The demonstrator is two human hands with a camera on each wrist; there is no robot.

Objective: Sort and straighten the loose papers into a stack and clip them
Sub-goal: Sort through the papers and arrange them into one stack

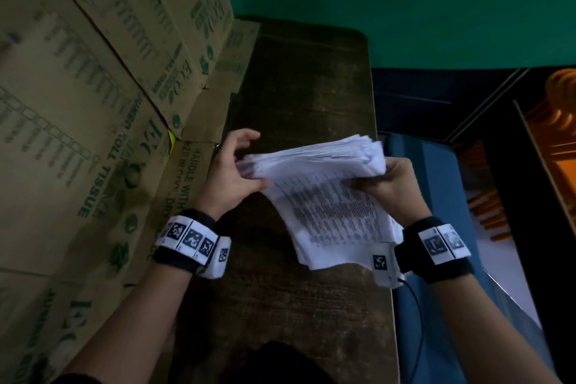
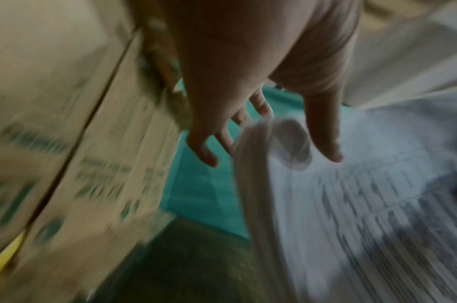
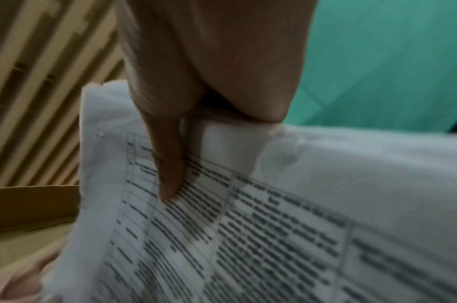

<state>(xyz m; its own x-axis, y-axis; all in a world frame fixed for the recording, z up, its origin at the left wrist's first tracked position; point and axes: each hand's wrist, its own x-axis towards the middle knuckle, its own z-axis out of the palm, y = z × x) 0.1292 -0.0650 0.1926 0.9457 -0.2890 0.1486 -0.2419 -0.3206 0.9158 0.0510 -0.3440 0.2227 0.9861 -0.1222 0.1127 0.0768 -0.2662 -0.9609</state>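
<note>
Here papers (image 1: 324, 193) pinched between both hands' grip.

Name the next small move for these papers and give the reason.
Probably stand the papers on edge and tap them against the wooden table. The right hand pinches one end and the left hand steadies the other, both above the table, while the sheet edges fan out unevenly. No clip is visible, so squaring comes first.
</note>
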